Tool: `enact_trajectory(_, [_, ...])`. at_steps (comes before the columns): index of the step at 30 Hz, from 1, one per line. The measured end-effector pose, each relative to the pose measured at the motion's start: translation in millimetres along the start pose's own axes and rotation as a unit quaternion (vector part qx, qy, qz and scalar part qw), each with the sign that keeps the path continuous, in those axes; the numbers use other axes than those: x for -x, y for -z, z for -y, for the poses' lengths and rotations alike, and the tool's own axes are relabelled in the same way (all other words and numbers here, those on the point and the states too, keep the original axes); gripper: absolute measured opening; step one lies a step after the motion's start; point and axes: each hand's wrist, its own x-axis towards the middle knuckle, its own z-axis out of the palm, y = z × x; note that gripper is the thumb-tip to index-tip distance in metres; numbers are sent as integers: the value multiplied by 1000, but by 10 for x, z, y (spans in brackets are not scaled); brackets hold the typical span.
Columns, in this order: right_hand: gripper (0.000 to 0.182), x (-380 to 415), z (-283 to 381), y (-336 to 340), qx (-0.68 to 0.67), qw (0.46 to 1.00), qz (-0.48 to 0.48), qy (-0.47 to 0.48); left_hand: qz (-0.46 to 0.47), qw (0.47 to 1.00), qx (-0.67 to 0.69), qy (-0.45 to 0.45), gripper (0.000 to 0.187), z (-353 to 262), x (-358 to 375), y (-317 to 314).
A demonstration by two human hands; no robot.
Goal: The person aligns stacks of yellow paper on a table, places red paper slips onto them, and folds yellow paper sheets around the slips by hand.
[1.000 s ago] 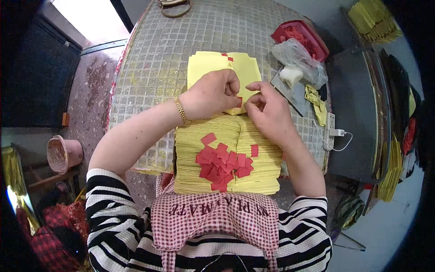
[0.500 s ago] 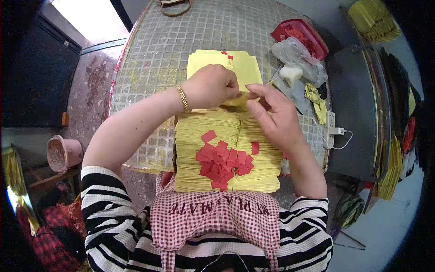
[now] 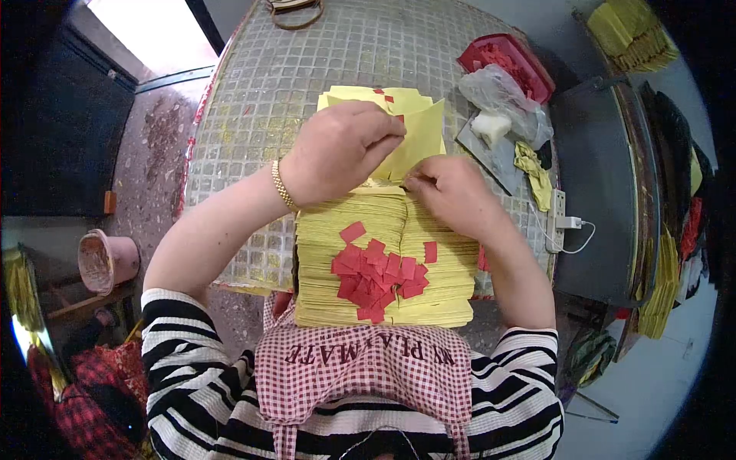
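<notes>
I have two grips, a left grip [image 3: 341, 146] and a right grip [image 3: 452, 192], and one gold bracelet [image 3: 282, 186]. One bench [image 3: 253, 92] carries one thick stack of yellow paper [image 3: 326, 230], its sheets too many for me to count. On it I see one red heap [image 3: 376, 276], overlapping past counting, plus two red squares [image 3: 431, 252] at its margins. Beyond, three small red bits [image 3: 389, 99] show. To my right I count one red tray [image 3: 548, 83], one clear bag [image 3: 491, 88], one white block [image 3: 491, 126], one power strip [image 3: 557, 203] and one plug [image 3: 569, 222]; to my left, one bucket [image 3: 119, 261].
</notes>
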Motion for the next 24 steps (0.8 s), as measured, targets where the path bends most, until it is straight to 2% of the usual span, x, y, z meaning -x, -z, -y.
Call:
enact_trajectory(1, [21, -9, -8, -7, 0, 1000, 1, -1, 0, 1000, 1, 1, 22, -28, 18, 25])
enact_trajectory(5, [11, -29, -43, -7, -116, 990, -67, -53, 142, 980, 51, 129, 22, -124, 38, 131])
enact_trajectory(6, [11, -18, -51, -9, -116, 990, -67, -53, 141, 980, 51, 129, 22, -136, 14, 158])
enact_trajectory(10, [17, 67, -73, -31, -119, 992, -31, -5, 352, 892, 57, 278, 22, -134, -115, 243])
enact_trajectory(16, [27, 116, -59, 61, -159, 987, -14, 3, 345, 899, 20, 269, 23, -93, -175, 155])
enact_trajectory(20, [23, 27, -9, 79, -153, 985, -28, -70, 201, 978, 39, 44, 21, 8, -2, -106])
enact_trajectory(24, [22, 71, -12, 6, -163, 983, -47, -67, 202, 976, 71, 35, 16, 13, 52, -148])
